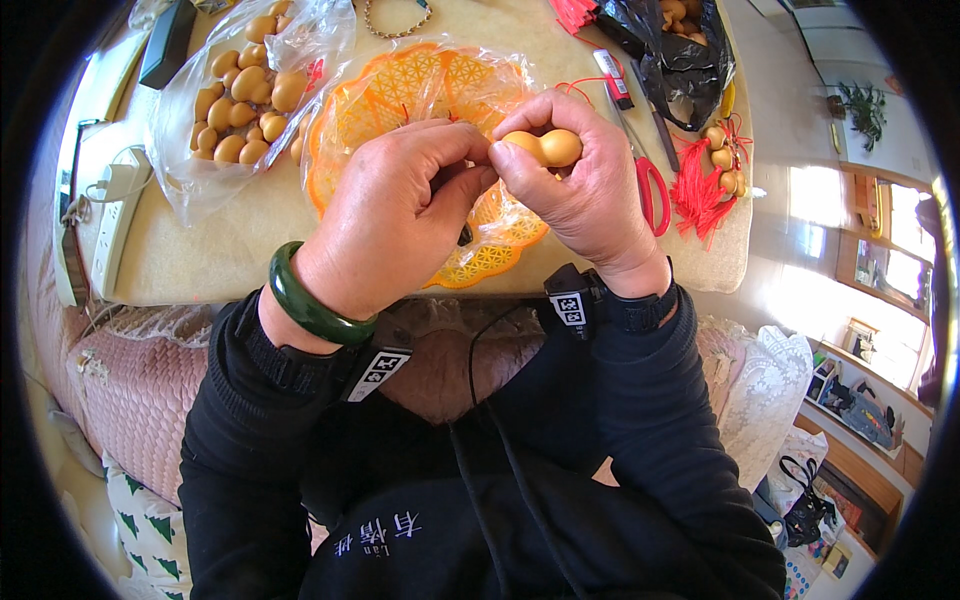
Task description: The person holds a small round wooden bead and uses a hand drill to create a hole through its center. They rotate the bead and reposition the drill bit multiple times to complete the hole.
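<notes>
A small tan bottle gourd [560,148] sits in my right hand [595,195], gripped between thumb and curled fingers. Close beside its left end, the thumb and fingertips of my left hand [390,205] are pinched together. Whatever they hold, if anything, is hidden. Both hands are above an orange lattice basket [490,268] lined with clear plastic. Bits of red cord show behind my fingers. To the left, a clear plastic bag [180,170] lies spread with several similar gourds [245,90] in it.
Red-handled scissors [655,195], a small glue tube [613,78] and a red tassel [698,195] with strung gourds lie right of my hands. Beyond them is a black plastic bag [690,85] of gourds. A beaded string [395,33] lies at the back; a white power strip [120,220] is at left.
</notes>
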A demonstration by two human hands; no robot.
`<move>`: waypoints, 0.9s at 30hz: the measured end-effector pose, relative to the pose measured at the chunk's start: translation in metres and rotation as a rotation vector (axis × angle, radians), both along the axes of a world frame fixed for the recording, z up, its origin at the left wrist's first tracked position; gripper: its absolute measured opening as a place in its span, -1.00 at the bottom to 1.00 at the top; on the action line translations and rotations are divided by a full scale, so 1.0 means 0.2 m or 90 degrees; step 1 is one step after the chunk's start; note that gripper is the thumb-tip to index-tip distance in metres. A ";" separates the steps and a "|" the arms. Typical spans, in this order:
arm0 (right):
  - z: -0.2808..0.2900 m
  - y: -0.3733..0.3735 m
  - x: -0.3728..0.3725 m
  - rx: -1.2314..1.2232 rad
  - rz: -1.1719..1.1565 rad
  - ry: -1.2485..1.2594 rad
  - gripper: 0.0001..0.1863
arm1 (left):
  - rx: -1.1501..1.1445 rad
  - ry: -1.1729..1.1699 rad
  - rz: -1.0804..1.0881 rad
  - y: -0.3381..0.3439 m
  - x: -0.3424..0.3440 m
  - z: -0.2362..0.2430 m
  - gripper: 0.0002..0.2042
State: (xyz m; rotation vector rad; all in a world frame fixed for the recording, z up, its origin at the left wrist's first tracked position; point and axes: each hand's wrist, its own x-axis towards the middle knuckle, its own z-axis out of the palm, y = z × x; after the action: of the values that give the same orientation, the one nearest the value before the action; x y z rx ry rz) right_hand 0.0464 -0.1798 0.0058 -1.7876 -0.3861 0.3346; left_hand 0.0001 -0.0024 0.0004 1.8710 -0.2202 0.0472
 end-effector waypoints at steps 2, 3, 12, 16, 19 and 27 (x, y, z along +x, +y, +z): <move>0.00 0.00 0.00 0.002 -0.001 -0.004 -0.87 | 0.000 -0.010 0.001 0.00 0.00 0.00 -0.94; 0.00 0.00 0.00 0.010 -0.002 -0.003 -0.87 | 0.001 -0.017 0.001 0.00 0.00 0.00 -0.94; 0.01 0.00 0.00 0.016 0.004 0.008 -0.87 | 0.000 -0.021 -0.003 0.00 0.00 0.00 -0.94; 0.00 0.00 0.00 -0.004 0.006 -0.001 -0.85 | 0.011 -0.011 -0.006 0.00 0.00 0.00 -0.94; -0.01 -0.01 0.01 -0.018 0.011 -0.008 -0.83 | 0.016 0.006 -0.006 0.00 0.00 0.00 -0.95; -0.01 -0.01 0.01 -0.020 0.018 -0.019 -0.80 | -0.010 0.005 -0.003 0.00 0.00 -0.01 -0.93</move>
State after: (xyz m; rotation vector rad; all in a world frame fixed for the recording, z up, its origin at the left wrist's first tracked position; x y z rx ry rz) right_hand 0.0478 -0.1819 0.0038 -1.8215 -0.4304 0.3359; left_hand 0.0003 -0.0030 -0.0015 1.8543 -0.2180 0.0382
